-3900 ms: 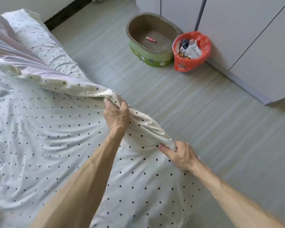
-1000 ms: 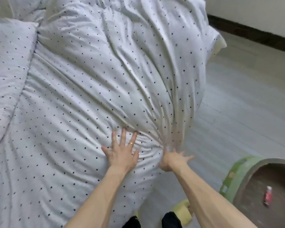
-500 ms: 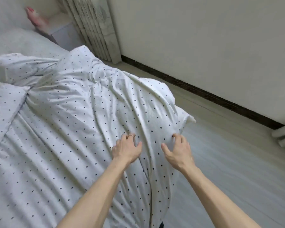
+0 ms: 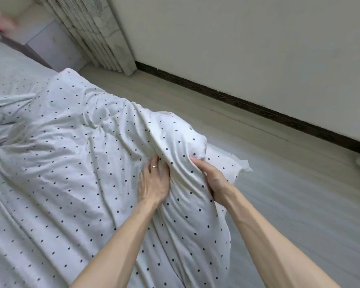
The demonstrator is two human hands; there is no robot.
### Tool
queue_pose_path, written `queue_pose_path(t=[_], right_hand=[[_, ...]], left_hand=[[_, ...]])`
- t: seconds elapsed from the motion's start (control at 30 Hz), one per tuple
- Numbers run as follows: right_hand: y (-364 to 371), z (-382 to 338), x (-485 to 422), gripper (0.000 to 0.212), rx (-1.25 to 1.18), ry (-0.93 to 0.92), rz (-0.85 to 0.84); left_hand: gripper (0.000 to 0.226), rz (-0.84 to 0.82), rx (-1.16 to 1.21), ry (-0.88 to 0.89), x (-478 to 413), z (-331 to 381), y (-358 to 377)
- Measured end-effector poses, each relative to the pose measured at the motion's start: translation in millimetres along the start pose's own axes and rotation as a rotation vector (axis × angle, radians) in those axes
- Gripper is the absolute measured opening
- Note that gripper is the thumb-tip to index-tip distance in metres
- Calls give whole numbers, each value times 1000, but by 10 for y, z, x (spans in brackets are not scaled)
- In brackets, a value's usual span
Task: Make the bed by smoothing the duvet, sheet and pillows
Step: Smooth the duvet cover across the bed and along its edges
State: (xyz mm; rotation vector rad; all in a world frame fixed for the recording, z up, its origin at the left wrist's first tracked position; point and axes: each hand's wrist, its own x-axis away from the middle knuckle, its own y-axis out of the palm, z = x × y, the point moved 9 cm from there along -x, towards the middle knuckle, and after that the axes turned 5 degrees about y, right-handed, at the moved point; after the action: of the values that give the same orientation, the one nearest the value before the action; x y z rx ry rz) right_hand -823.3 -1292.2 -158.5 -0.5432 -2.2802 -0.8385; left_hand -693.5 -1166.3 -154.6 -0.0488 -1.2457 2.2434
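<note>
There is one duvet [image 4: 75, 163], white with dark dots. It lies crumpled on the bed, and its side hangs over the edge toward the floor [image 4: 289, 194]. Two hands are on it, near one corner. The left hand [image 4: 154, 181] lies on top. Its fingers are straight and push into a fold, and the tips are hidden. It wears one ring [image 4: 153, 167]. The right hand [image 4: 213, 177] is just beside it and grabs a bunch of the duvet, thumb on top, fingers curled under. One curtain [image 4: 100, 38] hangs by the wall [image 4: 237, 48]. One sheet [image 4: 10, 69] shows past the duvet
</note>
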Motion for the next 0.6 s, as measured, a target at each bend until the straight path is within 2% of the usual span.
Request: queue_pose_path(t=[0.07,0.13,0.2,0.23,0.33,0.37,0.43,0.47,0.53,0.6], right_hand=[[155,-20,-15,56,-63,-13,-80],[235,51,-58,61,-98,4,-126],[214,84,-79,76,-113,37,-85],[218,85,-46,74,-128,43,-103],[171,-210,270,44,11,8,-136],[163,-409,449,37,107,-47,-121],[24,-934,934,33,424,-239,5],[-145,-1195,1192,37,564,-344,141],[-590,-1546,1571,40,644,-482,469],[-1253,-1561,1640,32,646,-477,708]], left_hand=[[53,110,199,11,50,-82,-47],[38,214,315,53,128,-127,-119],[31,228,254,59,132,-112,-156],[29,220,218,40,164,-106,-148],[21,293,269,-42,332,25,-171],[30,340,338,-82,452,86,-163],[65,409,410,-149,735,396,-105],[68,429,386,-157,842,673,-55],[62,440,178,-94,820,1212,34],[69,288,-98,-22,654,1649,312]])
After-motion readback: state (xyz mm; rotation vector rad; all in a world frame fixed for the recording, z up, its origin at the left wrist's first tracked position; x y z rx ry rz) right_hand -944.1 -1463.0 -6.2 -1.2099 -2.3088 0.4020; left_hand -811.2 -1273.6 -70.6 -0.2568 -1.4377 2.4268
